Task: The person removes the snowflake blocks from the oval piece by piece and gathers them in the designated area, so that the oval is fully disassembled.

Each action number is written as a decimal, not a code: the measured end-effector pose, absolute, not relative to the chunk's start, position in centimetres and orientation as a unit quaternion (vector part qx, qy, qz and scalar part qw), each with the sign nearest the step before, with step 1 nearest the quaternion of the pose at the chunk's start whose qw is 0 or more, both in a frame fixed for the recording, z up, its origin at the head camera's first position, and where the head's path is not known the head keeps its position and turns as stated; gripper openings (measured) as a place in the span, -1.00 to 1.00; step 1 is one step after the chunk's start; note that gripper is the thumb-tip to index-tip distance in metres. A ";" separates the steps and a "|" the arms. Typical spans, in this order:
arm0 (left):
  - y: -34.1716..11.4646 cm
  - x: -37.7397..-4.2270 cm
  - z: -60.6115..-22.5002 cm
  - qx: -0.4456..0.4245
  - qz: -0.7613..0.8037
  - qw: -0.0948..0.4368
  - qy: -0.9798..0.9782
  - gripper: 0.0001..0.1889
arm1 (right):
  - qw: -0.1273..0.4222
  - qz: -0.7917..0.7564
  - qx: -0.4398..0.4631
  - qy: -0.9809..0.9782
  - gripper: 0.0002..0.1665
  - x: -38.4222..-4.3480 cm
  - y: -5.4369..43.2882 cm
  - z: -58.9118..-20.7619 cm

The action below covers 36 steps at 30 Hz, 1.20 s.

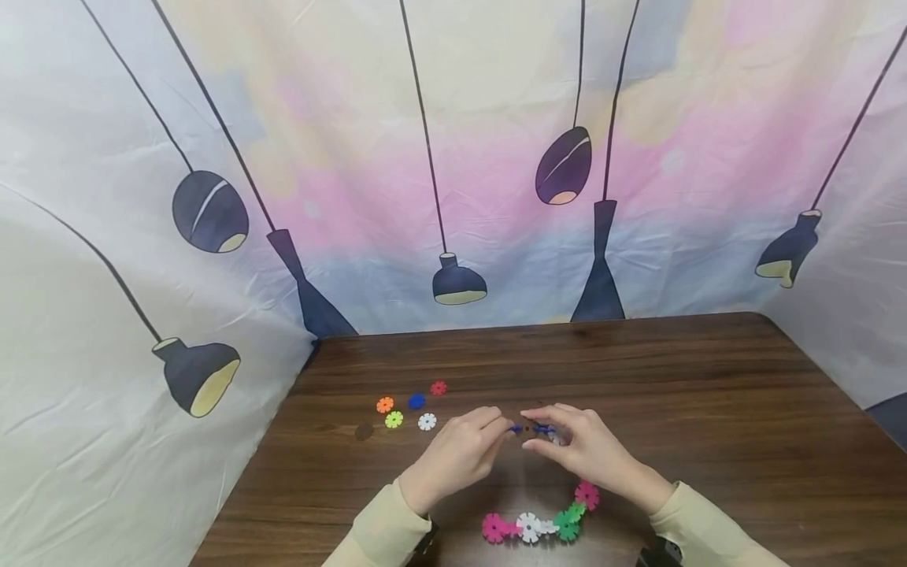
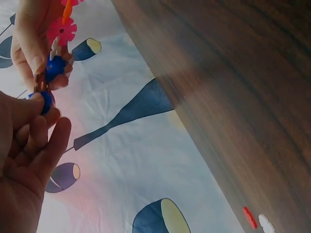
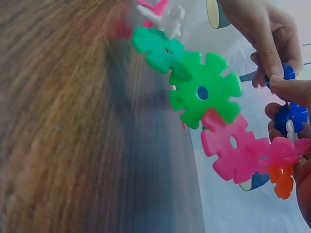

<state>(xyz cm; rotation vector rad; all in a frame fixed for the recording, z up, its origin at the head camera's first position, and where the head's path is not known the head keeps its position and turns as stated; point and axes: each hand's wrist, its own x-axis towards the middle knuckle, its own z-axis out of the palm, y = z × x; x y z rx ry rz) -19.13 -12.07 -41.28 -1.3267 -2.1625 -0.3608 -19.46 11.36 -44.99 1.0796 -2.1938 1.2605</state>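
Note:
Both hands meet over the middle of the table around a chain of interlocking plastic snowflake discs. My left hand (image 1: pixel 464 445) pinches a blue snowflake disc (image 2: pixel 46 102) between thumb and fingers. Against it sits a brown disc (image 2: pixel 41 83), edge-on. My right hand (image 1: pixel 588 445) grips the chain's end at another blue disc (image 3: pixel 291 119), beside the brown one. From there the chain runs through white, orange and pink pieces to a pink disc (image 3: pixel 234 141), a bright green disc (image 3: pixel 204 90) and a teal-green disc (image 3: pixel 158 48). Fingers partly hide the joint between blue and brown.
Left of the hands lie loose discs: orange (image 1: pixel 385 404), blue (image 1: pixel 416 401), red (image 1: pixel 438 387), yellow-green (image 1: pixel 394 420), white (image 1: pixel 427 422) and brown (image 1: pixel 364 431). The wooden table (image 1: pixel 680 370) backs onto a lamp-printed cloth (image 1: pixel 496 220).

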 end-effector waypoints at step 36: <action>-19.3 -20.7 -39.6 -0.263 -0.330 0.290 -0.859 -0.93 | 0.158 0.444 0.314 -0.824 -0.53 -20.1 12.4 -45.5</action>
